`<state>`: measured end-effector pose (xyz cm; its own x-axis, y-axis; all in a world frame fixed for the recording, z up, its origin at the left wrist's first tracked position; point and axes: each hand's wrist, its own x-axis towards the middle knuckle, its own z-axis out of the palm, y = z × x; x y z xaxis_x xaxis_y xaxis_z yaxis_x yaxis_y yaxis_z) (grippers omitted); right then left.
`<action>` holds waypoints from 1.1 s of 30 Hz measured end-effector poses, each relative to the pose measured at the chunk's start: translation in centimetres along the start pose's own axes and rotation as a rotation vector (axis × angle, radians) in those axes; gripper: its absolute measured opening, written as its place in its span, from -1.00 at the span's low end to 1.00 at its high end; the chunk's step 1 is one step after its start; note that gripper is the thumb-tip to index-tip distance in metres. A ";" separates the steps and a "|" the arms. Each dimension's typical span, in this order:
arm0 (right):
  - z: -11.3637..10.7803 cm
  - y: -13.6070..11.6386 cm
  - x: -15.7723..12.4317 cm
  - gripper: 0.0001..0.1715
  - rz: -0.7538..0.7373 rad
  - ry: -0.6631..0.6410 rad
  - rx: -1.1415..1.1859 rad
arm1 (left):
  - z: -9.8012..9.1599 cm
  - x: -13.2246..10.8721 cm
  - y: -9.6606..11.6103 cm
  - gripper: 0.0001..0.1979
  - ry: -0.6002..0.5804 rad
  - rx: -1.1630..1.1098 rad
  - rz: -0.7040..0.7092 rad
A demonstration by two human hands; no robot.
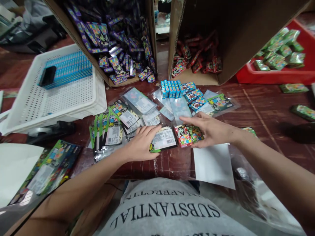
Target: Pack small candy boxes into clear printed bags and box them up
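Observation:
My left hand (144, 143) is closed around the left end of a flat printed packet (164, 138) with a white label, thumb below and fingers above. Just right of that packet, my right hand (205, 129) grips a red small box (183, 136) and a green small box (196, 133) that lie side by side. Several blue small boxes (171, 89) stand in a row beyond my hands, and more blue boxes (193, 95) lie flat beside them. Printed packets (114, 134) overlap in a pile left of my left hand.
A white basket (98, 98) with blue boxes and a dark phone (48, 76) stands at the left. Two cardboard cartons (173, 36) hold purple and red boxes. A red bin (268, 77) of green packs is at the right. White paper (214, 167) lies near the front edge.

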<state>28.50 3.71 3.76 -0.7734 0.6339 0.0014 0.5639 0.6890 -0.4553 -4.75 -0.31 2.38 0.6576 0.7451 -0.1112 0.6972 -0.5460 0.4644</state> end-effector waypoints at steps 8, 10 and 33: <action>0.0 -1.8 4.4 0.12 -0.085 -0.030 -0.175 | -0.8 -2.4 -0.7 -0.06 -0.005 -0.140 -0.066; 0.2 -2.3 5.2 0.11 -0.081 -0.026 -0.244 | -0.5 -2.4 -0.7 -0.06 0.023 -0.127 -0.095; 1.1 -4.8 4.7 0.09 -0.059 0.032 -0.159 | 0.0 -3.1 -0.5 -0.08 0.111 -0.043 -0.061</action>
<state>21.87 2.97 4.98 -0.7985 0.5996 0.0536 0.5582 0.7708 -0.3071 -7.14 -2.38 2.52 0.5772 0.8154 -0.0438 0.7207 -0.4834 0.4969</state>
